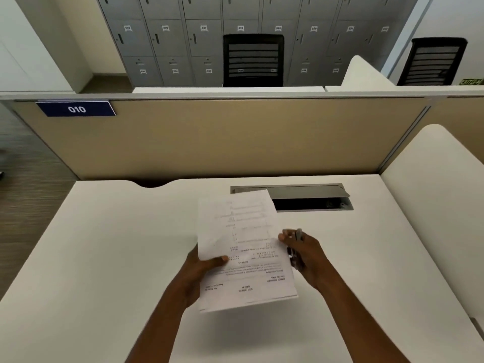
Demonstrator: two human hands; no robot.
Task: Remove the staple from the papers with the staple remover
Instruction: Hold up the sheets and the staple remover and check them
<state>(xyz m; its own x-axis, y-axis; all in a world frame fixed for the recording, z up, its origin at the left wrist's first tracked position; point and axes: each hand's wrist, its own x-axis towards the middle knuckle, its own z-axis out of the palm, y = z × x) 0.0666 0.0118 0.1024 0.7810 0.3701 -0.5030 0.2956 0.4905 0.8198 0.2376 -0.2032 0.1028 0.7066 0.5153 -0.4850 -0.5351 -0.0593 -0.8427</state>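
Two bare forearms reach up from the bottom edge. On the left, the left hand [201, 268] pinches the papers [243, 247] by their left edge, thumb on top, holding them tilted above the desk. Just right of the sheets, the right hand [306, 255] curls around a small grey and dark tool, apparently the staple remover [298, 235], close to the papers' right edge. The staple is too small to find. Removal seems not yet begun; next, the tool's tip must meet the staple. Below lies a white desk [117, 244] with an open cable hatch [309, 197]; beyond, a beige partition [235, 137] labelled 010, grey lockers [167, 40] and black chairs [253, 60].
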